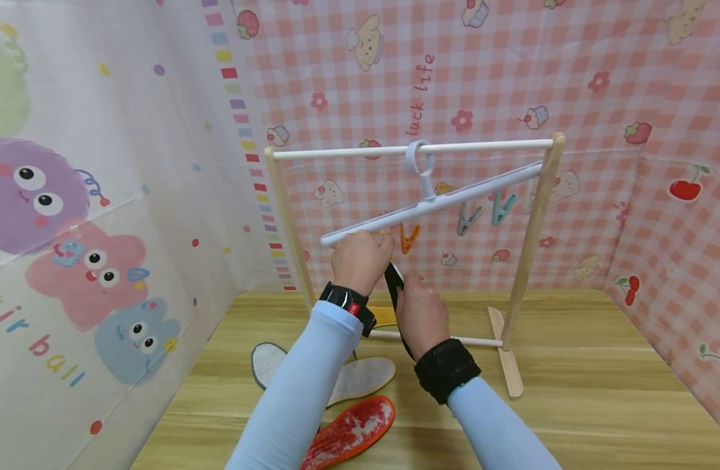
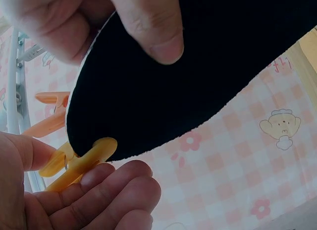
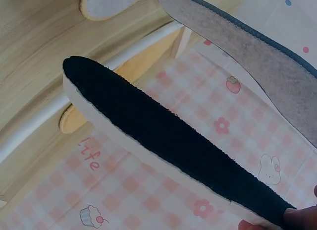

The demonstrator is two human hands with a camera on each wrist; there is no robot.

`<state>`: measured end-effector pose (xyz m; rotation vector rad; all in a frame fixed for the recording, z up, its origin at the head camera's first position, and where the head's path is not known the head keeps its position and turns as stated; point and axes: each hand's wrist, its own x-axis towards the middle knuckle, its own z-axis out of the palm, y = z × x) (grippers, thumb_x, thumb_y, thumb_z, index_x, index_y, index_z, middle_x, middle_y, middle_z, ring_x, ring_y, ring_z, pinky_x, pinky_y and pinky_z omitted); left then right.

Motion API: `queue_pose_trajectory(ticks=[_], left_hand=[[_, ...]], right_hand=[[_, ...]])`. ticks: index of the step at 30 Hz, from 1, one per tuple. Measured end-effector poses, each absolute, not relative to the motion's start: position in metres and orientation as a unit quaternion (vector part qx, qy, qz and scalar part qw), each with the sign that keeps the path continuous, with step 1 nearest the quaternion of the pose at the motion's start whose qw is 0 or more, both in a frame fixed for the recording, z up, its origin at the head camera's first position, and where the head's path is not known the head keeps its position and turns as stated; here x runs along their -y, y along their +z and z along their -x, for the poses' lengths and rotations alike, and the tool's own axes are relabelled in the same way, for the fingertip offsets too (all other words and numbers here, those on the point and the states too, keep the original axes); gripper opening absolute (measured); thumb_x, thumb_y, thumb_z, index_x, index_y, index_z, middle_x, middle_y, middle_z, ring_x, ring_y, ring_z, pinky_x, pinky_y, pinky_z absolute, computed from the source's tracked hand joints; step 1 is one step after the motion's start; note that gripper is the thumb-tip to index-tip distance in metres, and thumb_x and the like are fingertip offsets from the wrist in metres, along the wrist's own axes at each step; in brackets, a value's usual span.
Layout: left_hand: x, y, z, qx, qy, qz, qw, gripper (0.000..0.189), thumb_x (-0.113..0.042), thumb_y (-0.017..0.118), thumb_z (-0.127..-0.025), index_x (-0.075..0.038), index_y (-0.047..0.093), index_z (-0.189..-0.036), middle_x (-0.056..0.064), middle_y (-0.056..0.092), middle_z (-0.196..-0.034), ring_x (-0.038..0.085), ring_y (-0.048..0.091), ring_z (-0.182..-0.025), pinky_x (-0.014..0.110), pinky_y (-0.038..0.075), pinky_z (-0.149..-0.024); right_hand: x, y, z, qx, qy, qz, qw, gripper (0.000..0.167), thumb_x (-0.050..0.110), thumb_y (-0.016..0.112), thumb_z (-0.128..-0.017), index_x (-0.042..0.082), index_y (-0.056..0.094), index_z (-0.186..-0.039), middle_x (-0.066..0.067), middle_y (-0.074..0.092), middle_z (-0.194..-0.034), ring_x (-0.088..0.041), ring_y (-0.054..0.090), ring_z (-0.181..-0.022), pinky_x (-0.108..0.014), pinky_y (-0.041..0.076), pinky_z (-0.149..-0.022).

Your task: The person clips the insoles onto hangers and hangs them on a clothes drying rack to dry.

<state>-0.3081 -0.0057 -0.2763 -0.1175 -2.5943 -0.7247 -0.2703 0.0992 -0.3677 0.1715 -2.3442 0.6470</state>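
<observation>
In my right hand [image 1: 421,316] I grip a black insole [image 2: 148,91] with a pale underside, my thumb flat on its dark face. My left hand [image 1: 360,261], just under the lowered left end of a white hanger [image 1: 430,205], pinches a yellow clip [image 2: 84,163]. One rounded end of that clip overlaps the insole's edge; I cannot tell whether it clamps it. Orange [image 1: 409,239], grey [image 1: 469,219] and teal [image 1: 503,207] clips hang along the hanger to the right. The hanger hooks over the rack's white bar [image 1: 483,147].
On the wooden table [image 1: 600,365] lie a red insole [image 1: 354,431] and a grey insole [image 1: 365,378]. A grey insole with a dark edge [image 3: 247,51] crosses the right wrist view. The rack's wooden post [image 1: 530,248] stands right of my hands, with patterned cloth [image 1: 360,85] behind.
</observation>
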Motion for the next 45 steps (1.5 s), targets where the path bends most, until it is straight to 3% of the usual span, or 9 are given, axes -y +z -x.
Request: queue_pose_trajectory(ticks=[11, 20, 32, 45], left_hand=[[0.003, -0.277, 0.306, 0.936, -0.264, 0.045, 0.229, 0.058, -0.047, 0.049, -0.098, -0.016, 0.045, -0.049, -0.004, 0.032, -0.045, 0.016, 0.038, -0.040, 0.030, 0.027, -0.038], [0.001, -0.277, 0.305, 0.937, -0.263, 0.046, 0.224, 0.061, -0.051, 0.051, -0.096, -0.016, 0.043, -0.047, -0.005, 0.030, -0.043, 0.014, 0.034, -0.037, 0.029, 0.024, -0.036], [0.001, -0.279, 0.306, 0.942, -0.240, 0.042, 0.229, 0.066, -0.057, 0.049, -0.097, -0.015, 0.044, -0.047, -0.004, 0.031, -0.042, 0.014, 0.037, -0.036, 0.028, 0.026, -0.035], [0.003, -0.283, 0.307, 0.933, -0.257, 0.045, 0.247, 0.052, -0.047, 0.057, -0.097, -0.014, 0.052, -0.056, -0.002, 0.041, -0.048, 0.017, 0.047, -0.043, 0.031, 0.034, -0.039]], right_hand=[[-0.100, -0.365, 0.270, 0.906, 0.254, -0.068, 0.332, 0.016, 0.011, 0.070, -0.092, -0.001, 0.060, -0.097, -0.016, 0.064, -0.072, -0.031, 0.064, -0.057, -0.045, 0.052, -0.050], [-0.100, -0.363, 0.266, 0.909, 0.264, -0.073, 0.314, 0.021, 0.011, 0.071, -0.092, 0.000, 0.062, -0.106, -0.015, 0.069, -0.082, -0.029, 0.067, -0.065, -0.044, 0.054, -0.056], [-0.103, -0.372, 0.264, 0.903, 0.258, -0.083, 0.335, 0.018, 0.013, 0.071, -0.091, 0.001, 0.064, -0.103, -0.014, 0.067, -0.074, -0.032, 0.064, -0.056, -0.046, 0.050, -0.051], [-0.109, -0.378, 0.262, 0.915, 0.248, -0.065, 0.311, 0.025, 0.018, 0.071, -0.092, -0.001, 0.068, -0.109, -0.016, 0.072, -0.093, -0.033, 0.068, -0.067, -0.045, 0.053, -0.058]])
